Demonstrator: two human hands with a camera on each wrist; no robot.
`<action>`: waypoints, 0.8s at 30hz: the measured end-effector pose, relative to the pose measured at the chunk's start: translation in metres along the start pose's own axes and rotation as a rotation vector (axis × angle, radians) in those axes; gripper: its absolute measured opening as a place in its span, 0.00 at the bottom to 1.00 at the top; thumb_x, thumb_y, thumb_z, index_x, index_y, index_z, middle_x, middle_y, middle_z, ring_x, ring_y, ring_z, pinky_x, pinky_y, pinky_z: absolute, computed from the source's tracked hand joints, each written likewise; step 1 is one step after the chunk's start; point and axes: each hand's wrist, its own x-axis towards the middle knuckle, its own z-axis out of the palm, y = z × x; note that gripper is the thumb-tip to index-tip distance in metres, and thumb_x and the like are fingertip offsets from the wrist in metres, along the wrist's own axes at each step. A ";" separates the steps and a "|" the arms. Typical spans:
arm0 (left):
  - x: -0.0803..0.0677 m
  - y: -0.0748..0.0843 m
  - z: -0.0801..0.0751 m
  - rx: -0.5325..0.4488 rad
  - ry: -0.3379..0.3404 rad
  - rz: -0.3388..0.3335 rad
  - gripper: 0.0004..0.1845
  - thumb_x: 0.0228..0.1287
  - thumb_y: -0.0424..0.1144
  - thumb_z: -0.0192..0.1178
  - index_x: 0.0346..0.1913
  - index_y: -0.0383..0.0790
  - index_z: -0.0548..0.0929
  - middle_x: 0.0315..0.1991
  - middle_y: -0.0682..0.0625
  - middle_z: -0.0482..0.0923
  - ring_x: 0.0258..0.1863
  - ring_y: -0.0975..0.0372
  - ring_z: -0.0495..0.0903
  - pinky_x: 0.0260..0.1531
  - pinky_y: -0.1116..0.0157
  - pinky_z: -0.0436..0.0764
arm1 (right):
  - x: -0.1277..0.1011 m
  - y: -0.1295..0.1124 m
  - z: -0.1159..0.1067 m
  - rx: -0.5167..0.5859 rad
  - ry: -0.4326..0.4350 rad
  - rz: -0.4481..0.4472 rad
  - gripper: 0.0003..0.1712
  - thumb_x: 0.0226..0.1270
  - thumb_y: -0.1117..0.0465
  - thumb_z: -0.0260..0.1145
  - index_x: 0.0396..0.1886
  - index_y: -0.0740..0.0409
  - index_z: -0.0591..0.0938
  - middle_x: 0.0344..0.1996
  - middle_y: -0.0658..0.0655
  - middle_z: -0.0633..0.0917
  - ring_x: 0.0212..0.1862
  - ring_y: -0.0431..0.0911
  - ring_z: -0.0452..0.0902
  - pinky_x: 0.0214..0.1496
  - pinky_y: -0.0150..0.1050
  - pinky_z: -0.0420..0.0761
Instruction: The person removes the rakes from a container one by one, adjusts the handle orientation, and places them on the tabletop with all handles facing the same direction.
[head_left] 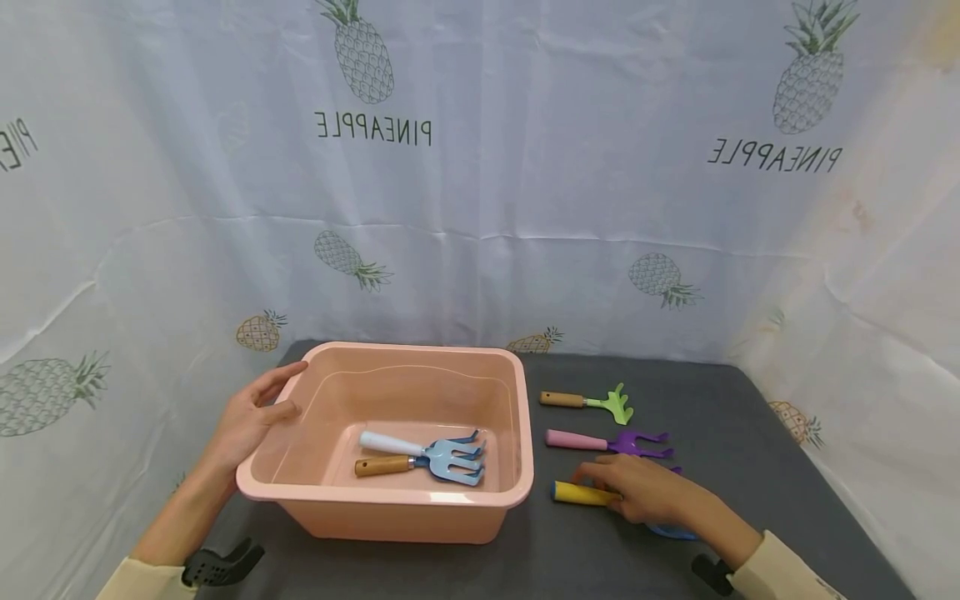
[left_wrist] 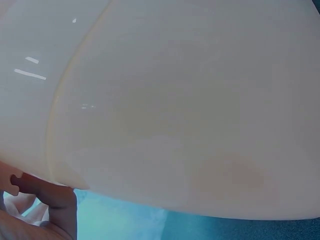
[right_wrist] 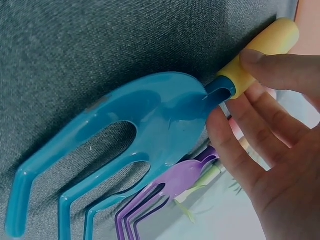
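My left hand (head_left: 251, 421) grips the left rim of a peach plastic basin (head_left: 405, 521); in the left wrist view its fingers (left_wrist: 62, 205) bend against the basin's edge. Inside the basin lie two hand rakes, one with a white handle (head_left: 388, 443) and one with a wooden handle (head_left: 384, 466), their blue heads overlapping. To the basin's right, my right hand (head_left: 637, 486) pinches the yellow handle of a blue hand rake (right_wrist: 170, 100) between thumb and fingers. This rake's tines lie close over the dark table, and in the head view the hand hides most of its head.
Beyond the right hand, a purple hand rake with a pink handle (head_left: 577, 440) and a green one with a wooden handle (head_left: 562, 400) lie on the dark table (head_left: 693, 400). A pineapple-print curtain (head_left: 480, 183) hangs behind and along both sides.
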 end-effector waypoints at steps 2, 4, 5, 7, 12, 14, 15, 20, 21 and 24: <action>0.000 0.000 -0.001 -0.005 -0.001 0.000 0.37 0.72 0.32 0.58 0.82 0.45 0.60 0.82 0.38 0.55 0.51 0.84 0.74 0.45 0.75 0.82 | 0.000 0.000 -0.001 0.006 0.003 -0.003 0.35 0.58 0.76 0.67 0.57 0.35 0.82 0.43 0.39 0.83 0.37 0.31 0.74 0.37 0.32 0.78; 0.000 -0.001 -0.001 -0.009 -0.003 0.001 0.37 0.72 0.33 0.58 0.82 0.46 0.61 0.82 0.38 0.55 0.51 0.84 0.74 0.45 0.75 0.82 | -0.001 0.000 -0.003 0.014 0.012 -0.001 0.32 0.60 0.74 0.68 0.57 0.36 0.82 0.41 0.39 0.83 0.37 0.31 0.74 0.37 0.32 0.78; 0.000 -0.001 -0.001 -0.012 -0.003 0.002 0.37 0.72 0.33 0.58 0.82 0.46 0.61 0.82 0.38 0.55 0.51 0.84 0.75 0.45 0.75 0.82 | -0.001 -0.001 -0.004 0.018 0.016 0.001 0.30 0.61 0.72 0.69 0.57 0.37 0.82 0.40 0.39 0.82 0.36 0.31 0.74 0.37 0.32 0.78; -0.001 -0.001 -0.001 -0.020 -0.005 0.001 0.37 0.72 0.33 0.58 0.82 0.46 0.60 0.82 0.38 0.55 0.51 0.83 0.76 0.45 0.74 0.83 | -0.002 -0.001 -0.008 0.016 0.024 0.015 0.26 0.63 0.68 0.72 0.58 0.40 0.83 0.39 0.40 0.83 0.37 0.32 0.76 0.38 0.33 0.79; -0.001 0.000 0.000 -0.019 -0.005 -0.007 0.37 0.73 0.33 0.57 0.82 0.45 0.59 0.82 0.38 0.55 0.50 0.83 0.75 0.45 0.74 0.83 | -0.005 -0.002 -0.024 0.012 0.060 0.028 0.25 0.65 0.66 0.71 0.60 0.46 0.83 0.39 0.44 0.84 0.39 0.33 0.77 0.39 0.35 0.79; -0.001 0.000 0.000 -0.016 -0.006 -0.009 0.37 0.73 0.33 0.57 0.82 0.45 0.59 0.82 0.38 0.54 0.51 0.83 0.75 0.45 0.74 0.83 | -0.007 -0.004 -0.032 0.009 0.090 0.013 0.25 0.65 0.67 0.70 0.61 0.48 0.82 0.37 0.44 0.84 0.37 0.32 0.76 0.38 0.35 0.78; -0.001 0.000 0.000 -0.015 -0.006 -0.008 0.37 0.73 0.33 0.57 0.82 0.45 0.59 0.82 0.38 0.54 0.51 0.83 0.75 0.45 0.74 0.83 | -0.007 -0.005 -0.036 0.001 0.104 0.004 0.25 0.65 0.68 0.69 0.60 0.48 0.82 0.37 0.44 0.84 0.37 0.31 0.75 0.38 0.34 0.78; -0.002 0.001 0.000 0.002 -0.011 0.010 0.37 0.73 0.33 0.56 0.82 0.43 0.59 0.82 0.37 0.54 0.51 0.83 0.73 0.45 0.75 0.82 | -0.005 -0.009 -0.051 -0.082 0.168 -0.011 0.24 0.63 0.68 0.69 0.59 0.48 0.82 0.34 0.38 0.81 0.35 0.30 0.73 0.38 0.34 0.79; -0.002 0.001 0.000 0.013 -0.011 0.018 0.36 0.73 0.32 0.56 0.82 0.43 0.59 0.82 0.37 0.54 0.51 0.84 0.73 0.45 0.75 0.82 | -0.005 -0.010 -0.053 -0.095 0.175 -0.011 0.24 0.63 0.67 0.69 0.59 0.47 0.82 0.35 0.37 0.81 0.35 0.31 0.73 0.39 0.35 0.79; -0.001 0.002 0.000 0.032 -0.017 0.031 0.36 0.72 0.32 0.55 0.82 0.42 0.59 0.83 0.37 0.53 0.52 0.83 0.72 0.45 0.75 0.82 | -0.004 -0.014 -0.062 -0.103 0.188 -0.011 0.24 0.64 0.67 0.69 0.59 0.45 0.82 0.36 0.37 0.82 0.37 0.32 0.76 0.39 0.35 0.81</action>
